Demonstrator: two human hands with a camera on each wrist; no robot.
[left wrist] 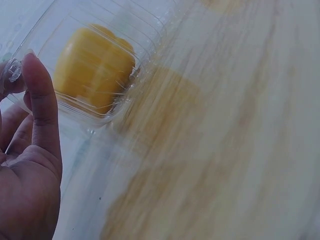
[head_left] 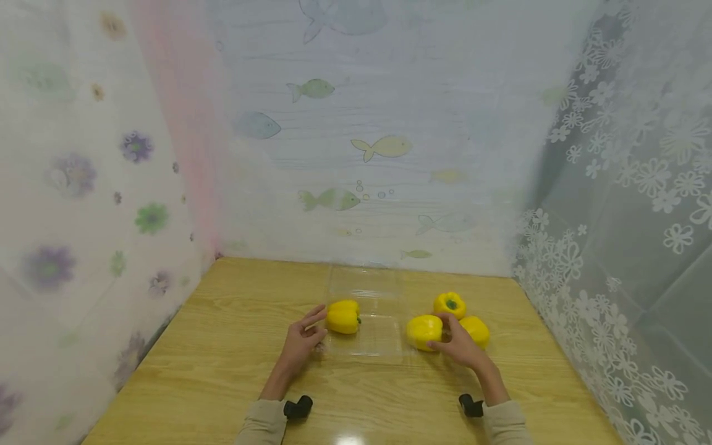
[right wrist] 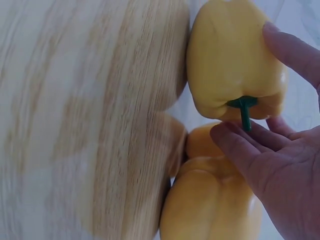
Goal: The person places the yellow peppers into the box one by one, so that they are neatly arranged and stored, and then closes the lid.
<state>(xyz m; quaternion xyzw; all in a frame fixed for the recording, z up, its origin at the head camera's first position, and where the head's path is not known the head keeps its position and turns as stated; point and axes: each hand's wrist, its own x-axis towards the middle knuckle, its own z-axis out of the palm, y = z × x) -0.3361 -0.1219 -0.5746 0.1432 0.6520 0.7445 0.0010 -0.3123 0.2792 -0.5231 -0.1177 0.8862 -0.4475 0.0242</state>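
Observation:
A yellow bell pepper [head_left: 342, 317] lies on its side in the left part of a clear plastic clamshell box [head_left: 384, 339], whose lid is folded back toward the wall. At the box's left edge is my left hand [head_left: 300, 340]; in the left wrist view its thumb [left wrist: 42, 100] and a fingertip pinch the rim. To the right of the box, my right hand [head_left: 461, 345] grips a second yellow bell pepper [head_left: 424, 332] between thumb and fingers. The right wrist view shows that pepper's green stem [right wrist: 244, 107] pointing toward the palm.
Two more yellow bell peppers stand close by: one [head_left: 449, 303] behind the right hand, the other [head_left: 476, 330] partly hidden by it. The wood-grain table [head_left: 222, 346] ends at a fish-print curtain [head_left: 384, 235] at the back, with patterned curtains on both sides.

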